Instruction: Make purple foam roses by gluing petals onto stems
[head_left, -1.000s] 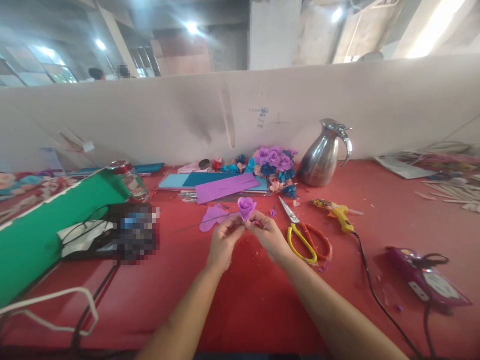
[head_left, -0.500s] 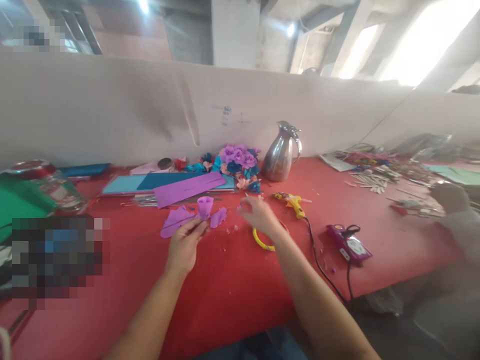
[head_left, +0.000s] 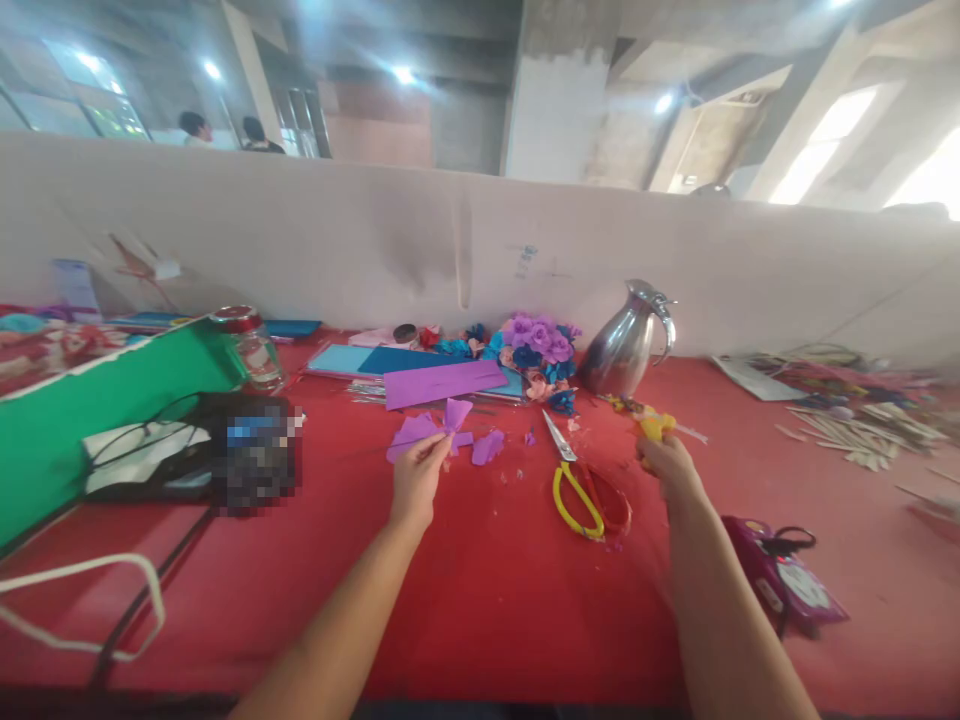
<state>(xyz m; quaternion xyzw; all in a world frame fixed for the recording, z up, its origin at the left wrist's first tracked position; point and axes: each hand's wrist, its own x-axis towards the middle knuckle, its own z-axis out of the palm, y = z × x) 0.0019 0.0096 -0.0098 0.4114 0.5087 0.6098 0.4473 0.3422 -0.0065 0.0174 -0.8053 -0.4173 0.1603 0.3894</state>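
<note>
My left hand (head_left: 417, 478) pinches the base of a purple paper flower (head_left: 454, 414) and holds it up over the red table (head_left: 480, 590). Loose purple paper scraps (head_left: 411, 434) lie just behind it, with another scrap (head_left: 488, 447) to its right. Off to the right, my right hand (head_left: 670, 466) is closed round the yellow glue gun (head_left: 654, 425). Scissors with yellow and red handles (head_left: 581, 488) lie between my two hands.
A steel jug (head_left: 626, 345) and a bunch of paper flowers (head_left: 538, 345) stand by the white partition. Coloured sheets (head_left: 435, 378) lie behind the scraps. A purple power strip (head_left: 787, 580) sits at right, a glass jar (head_left: 253, 346) and green board (head_left: 90, 430) at left.
My right hand let go of the flower and moved right past the scissors to the glue gun, closing on it. My left hand kept the flower; the camera swung right and back.
</note>
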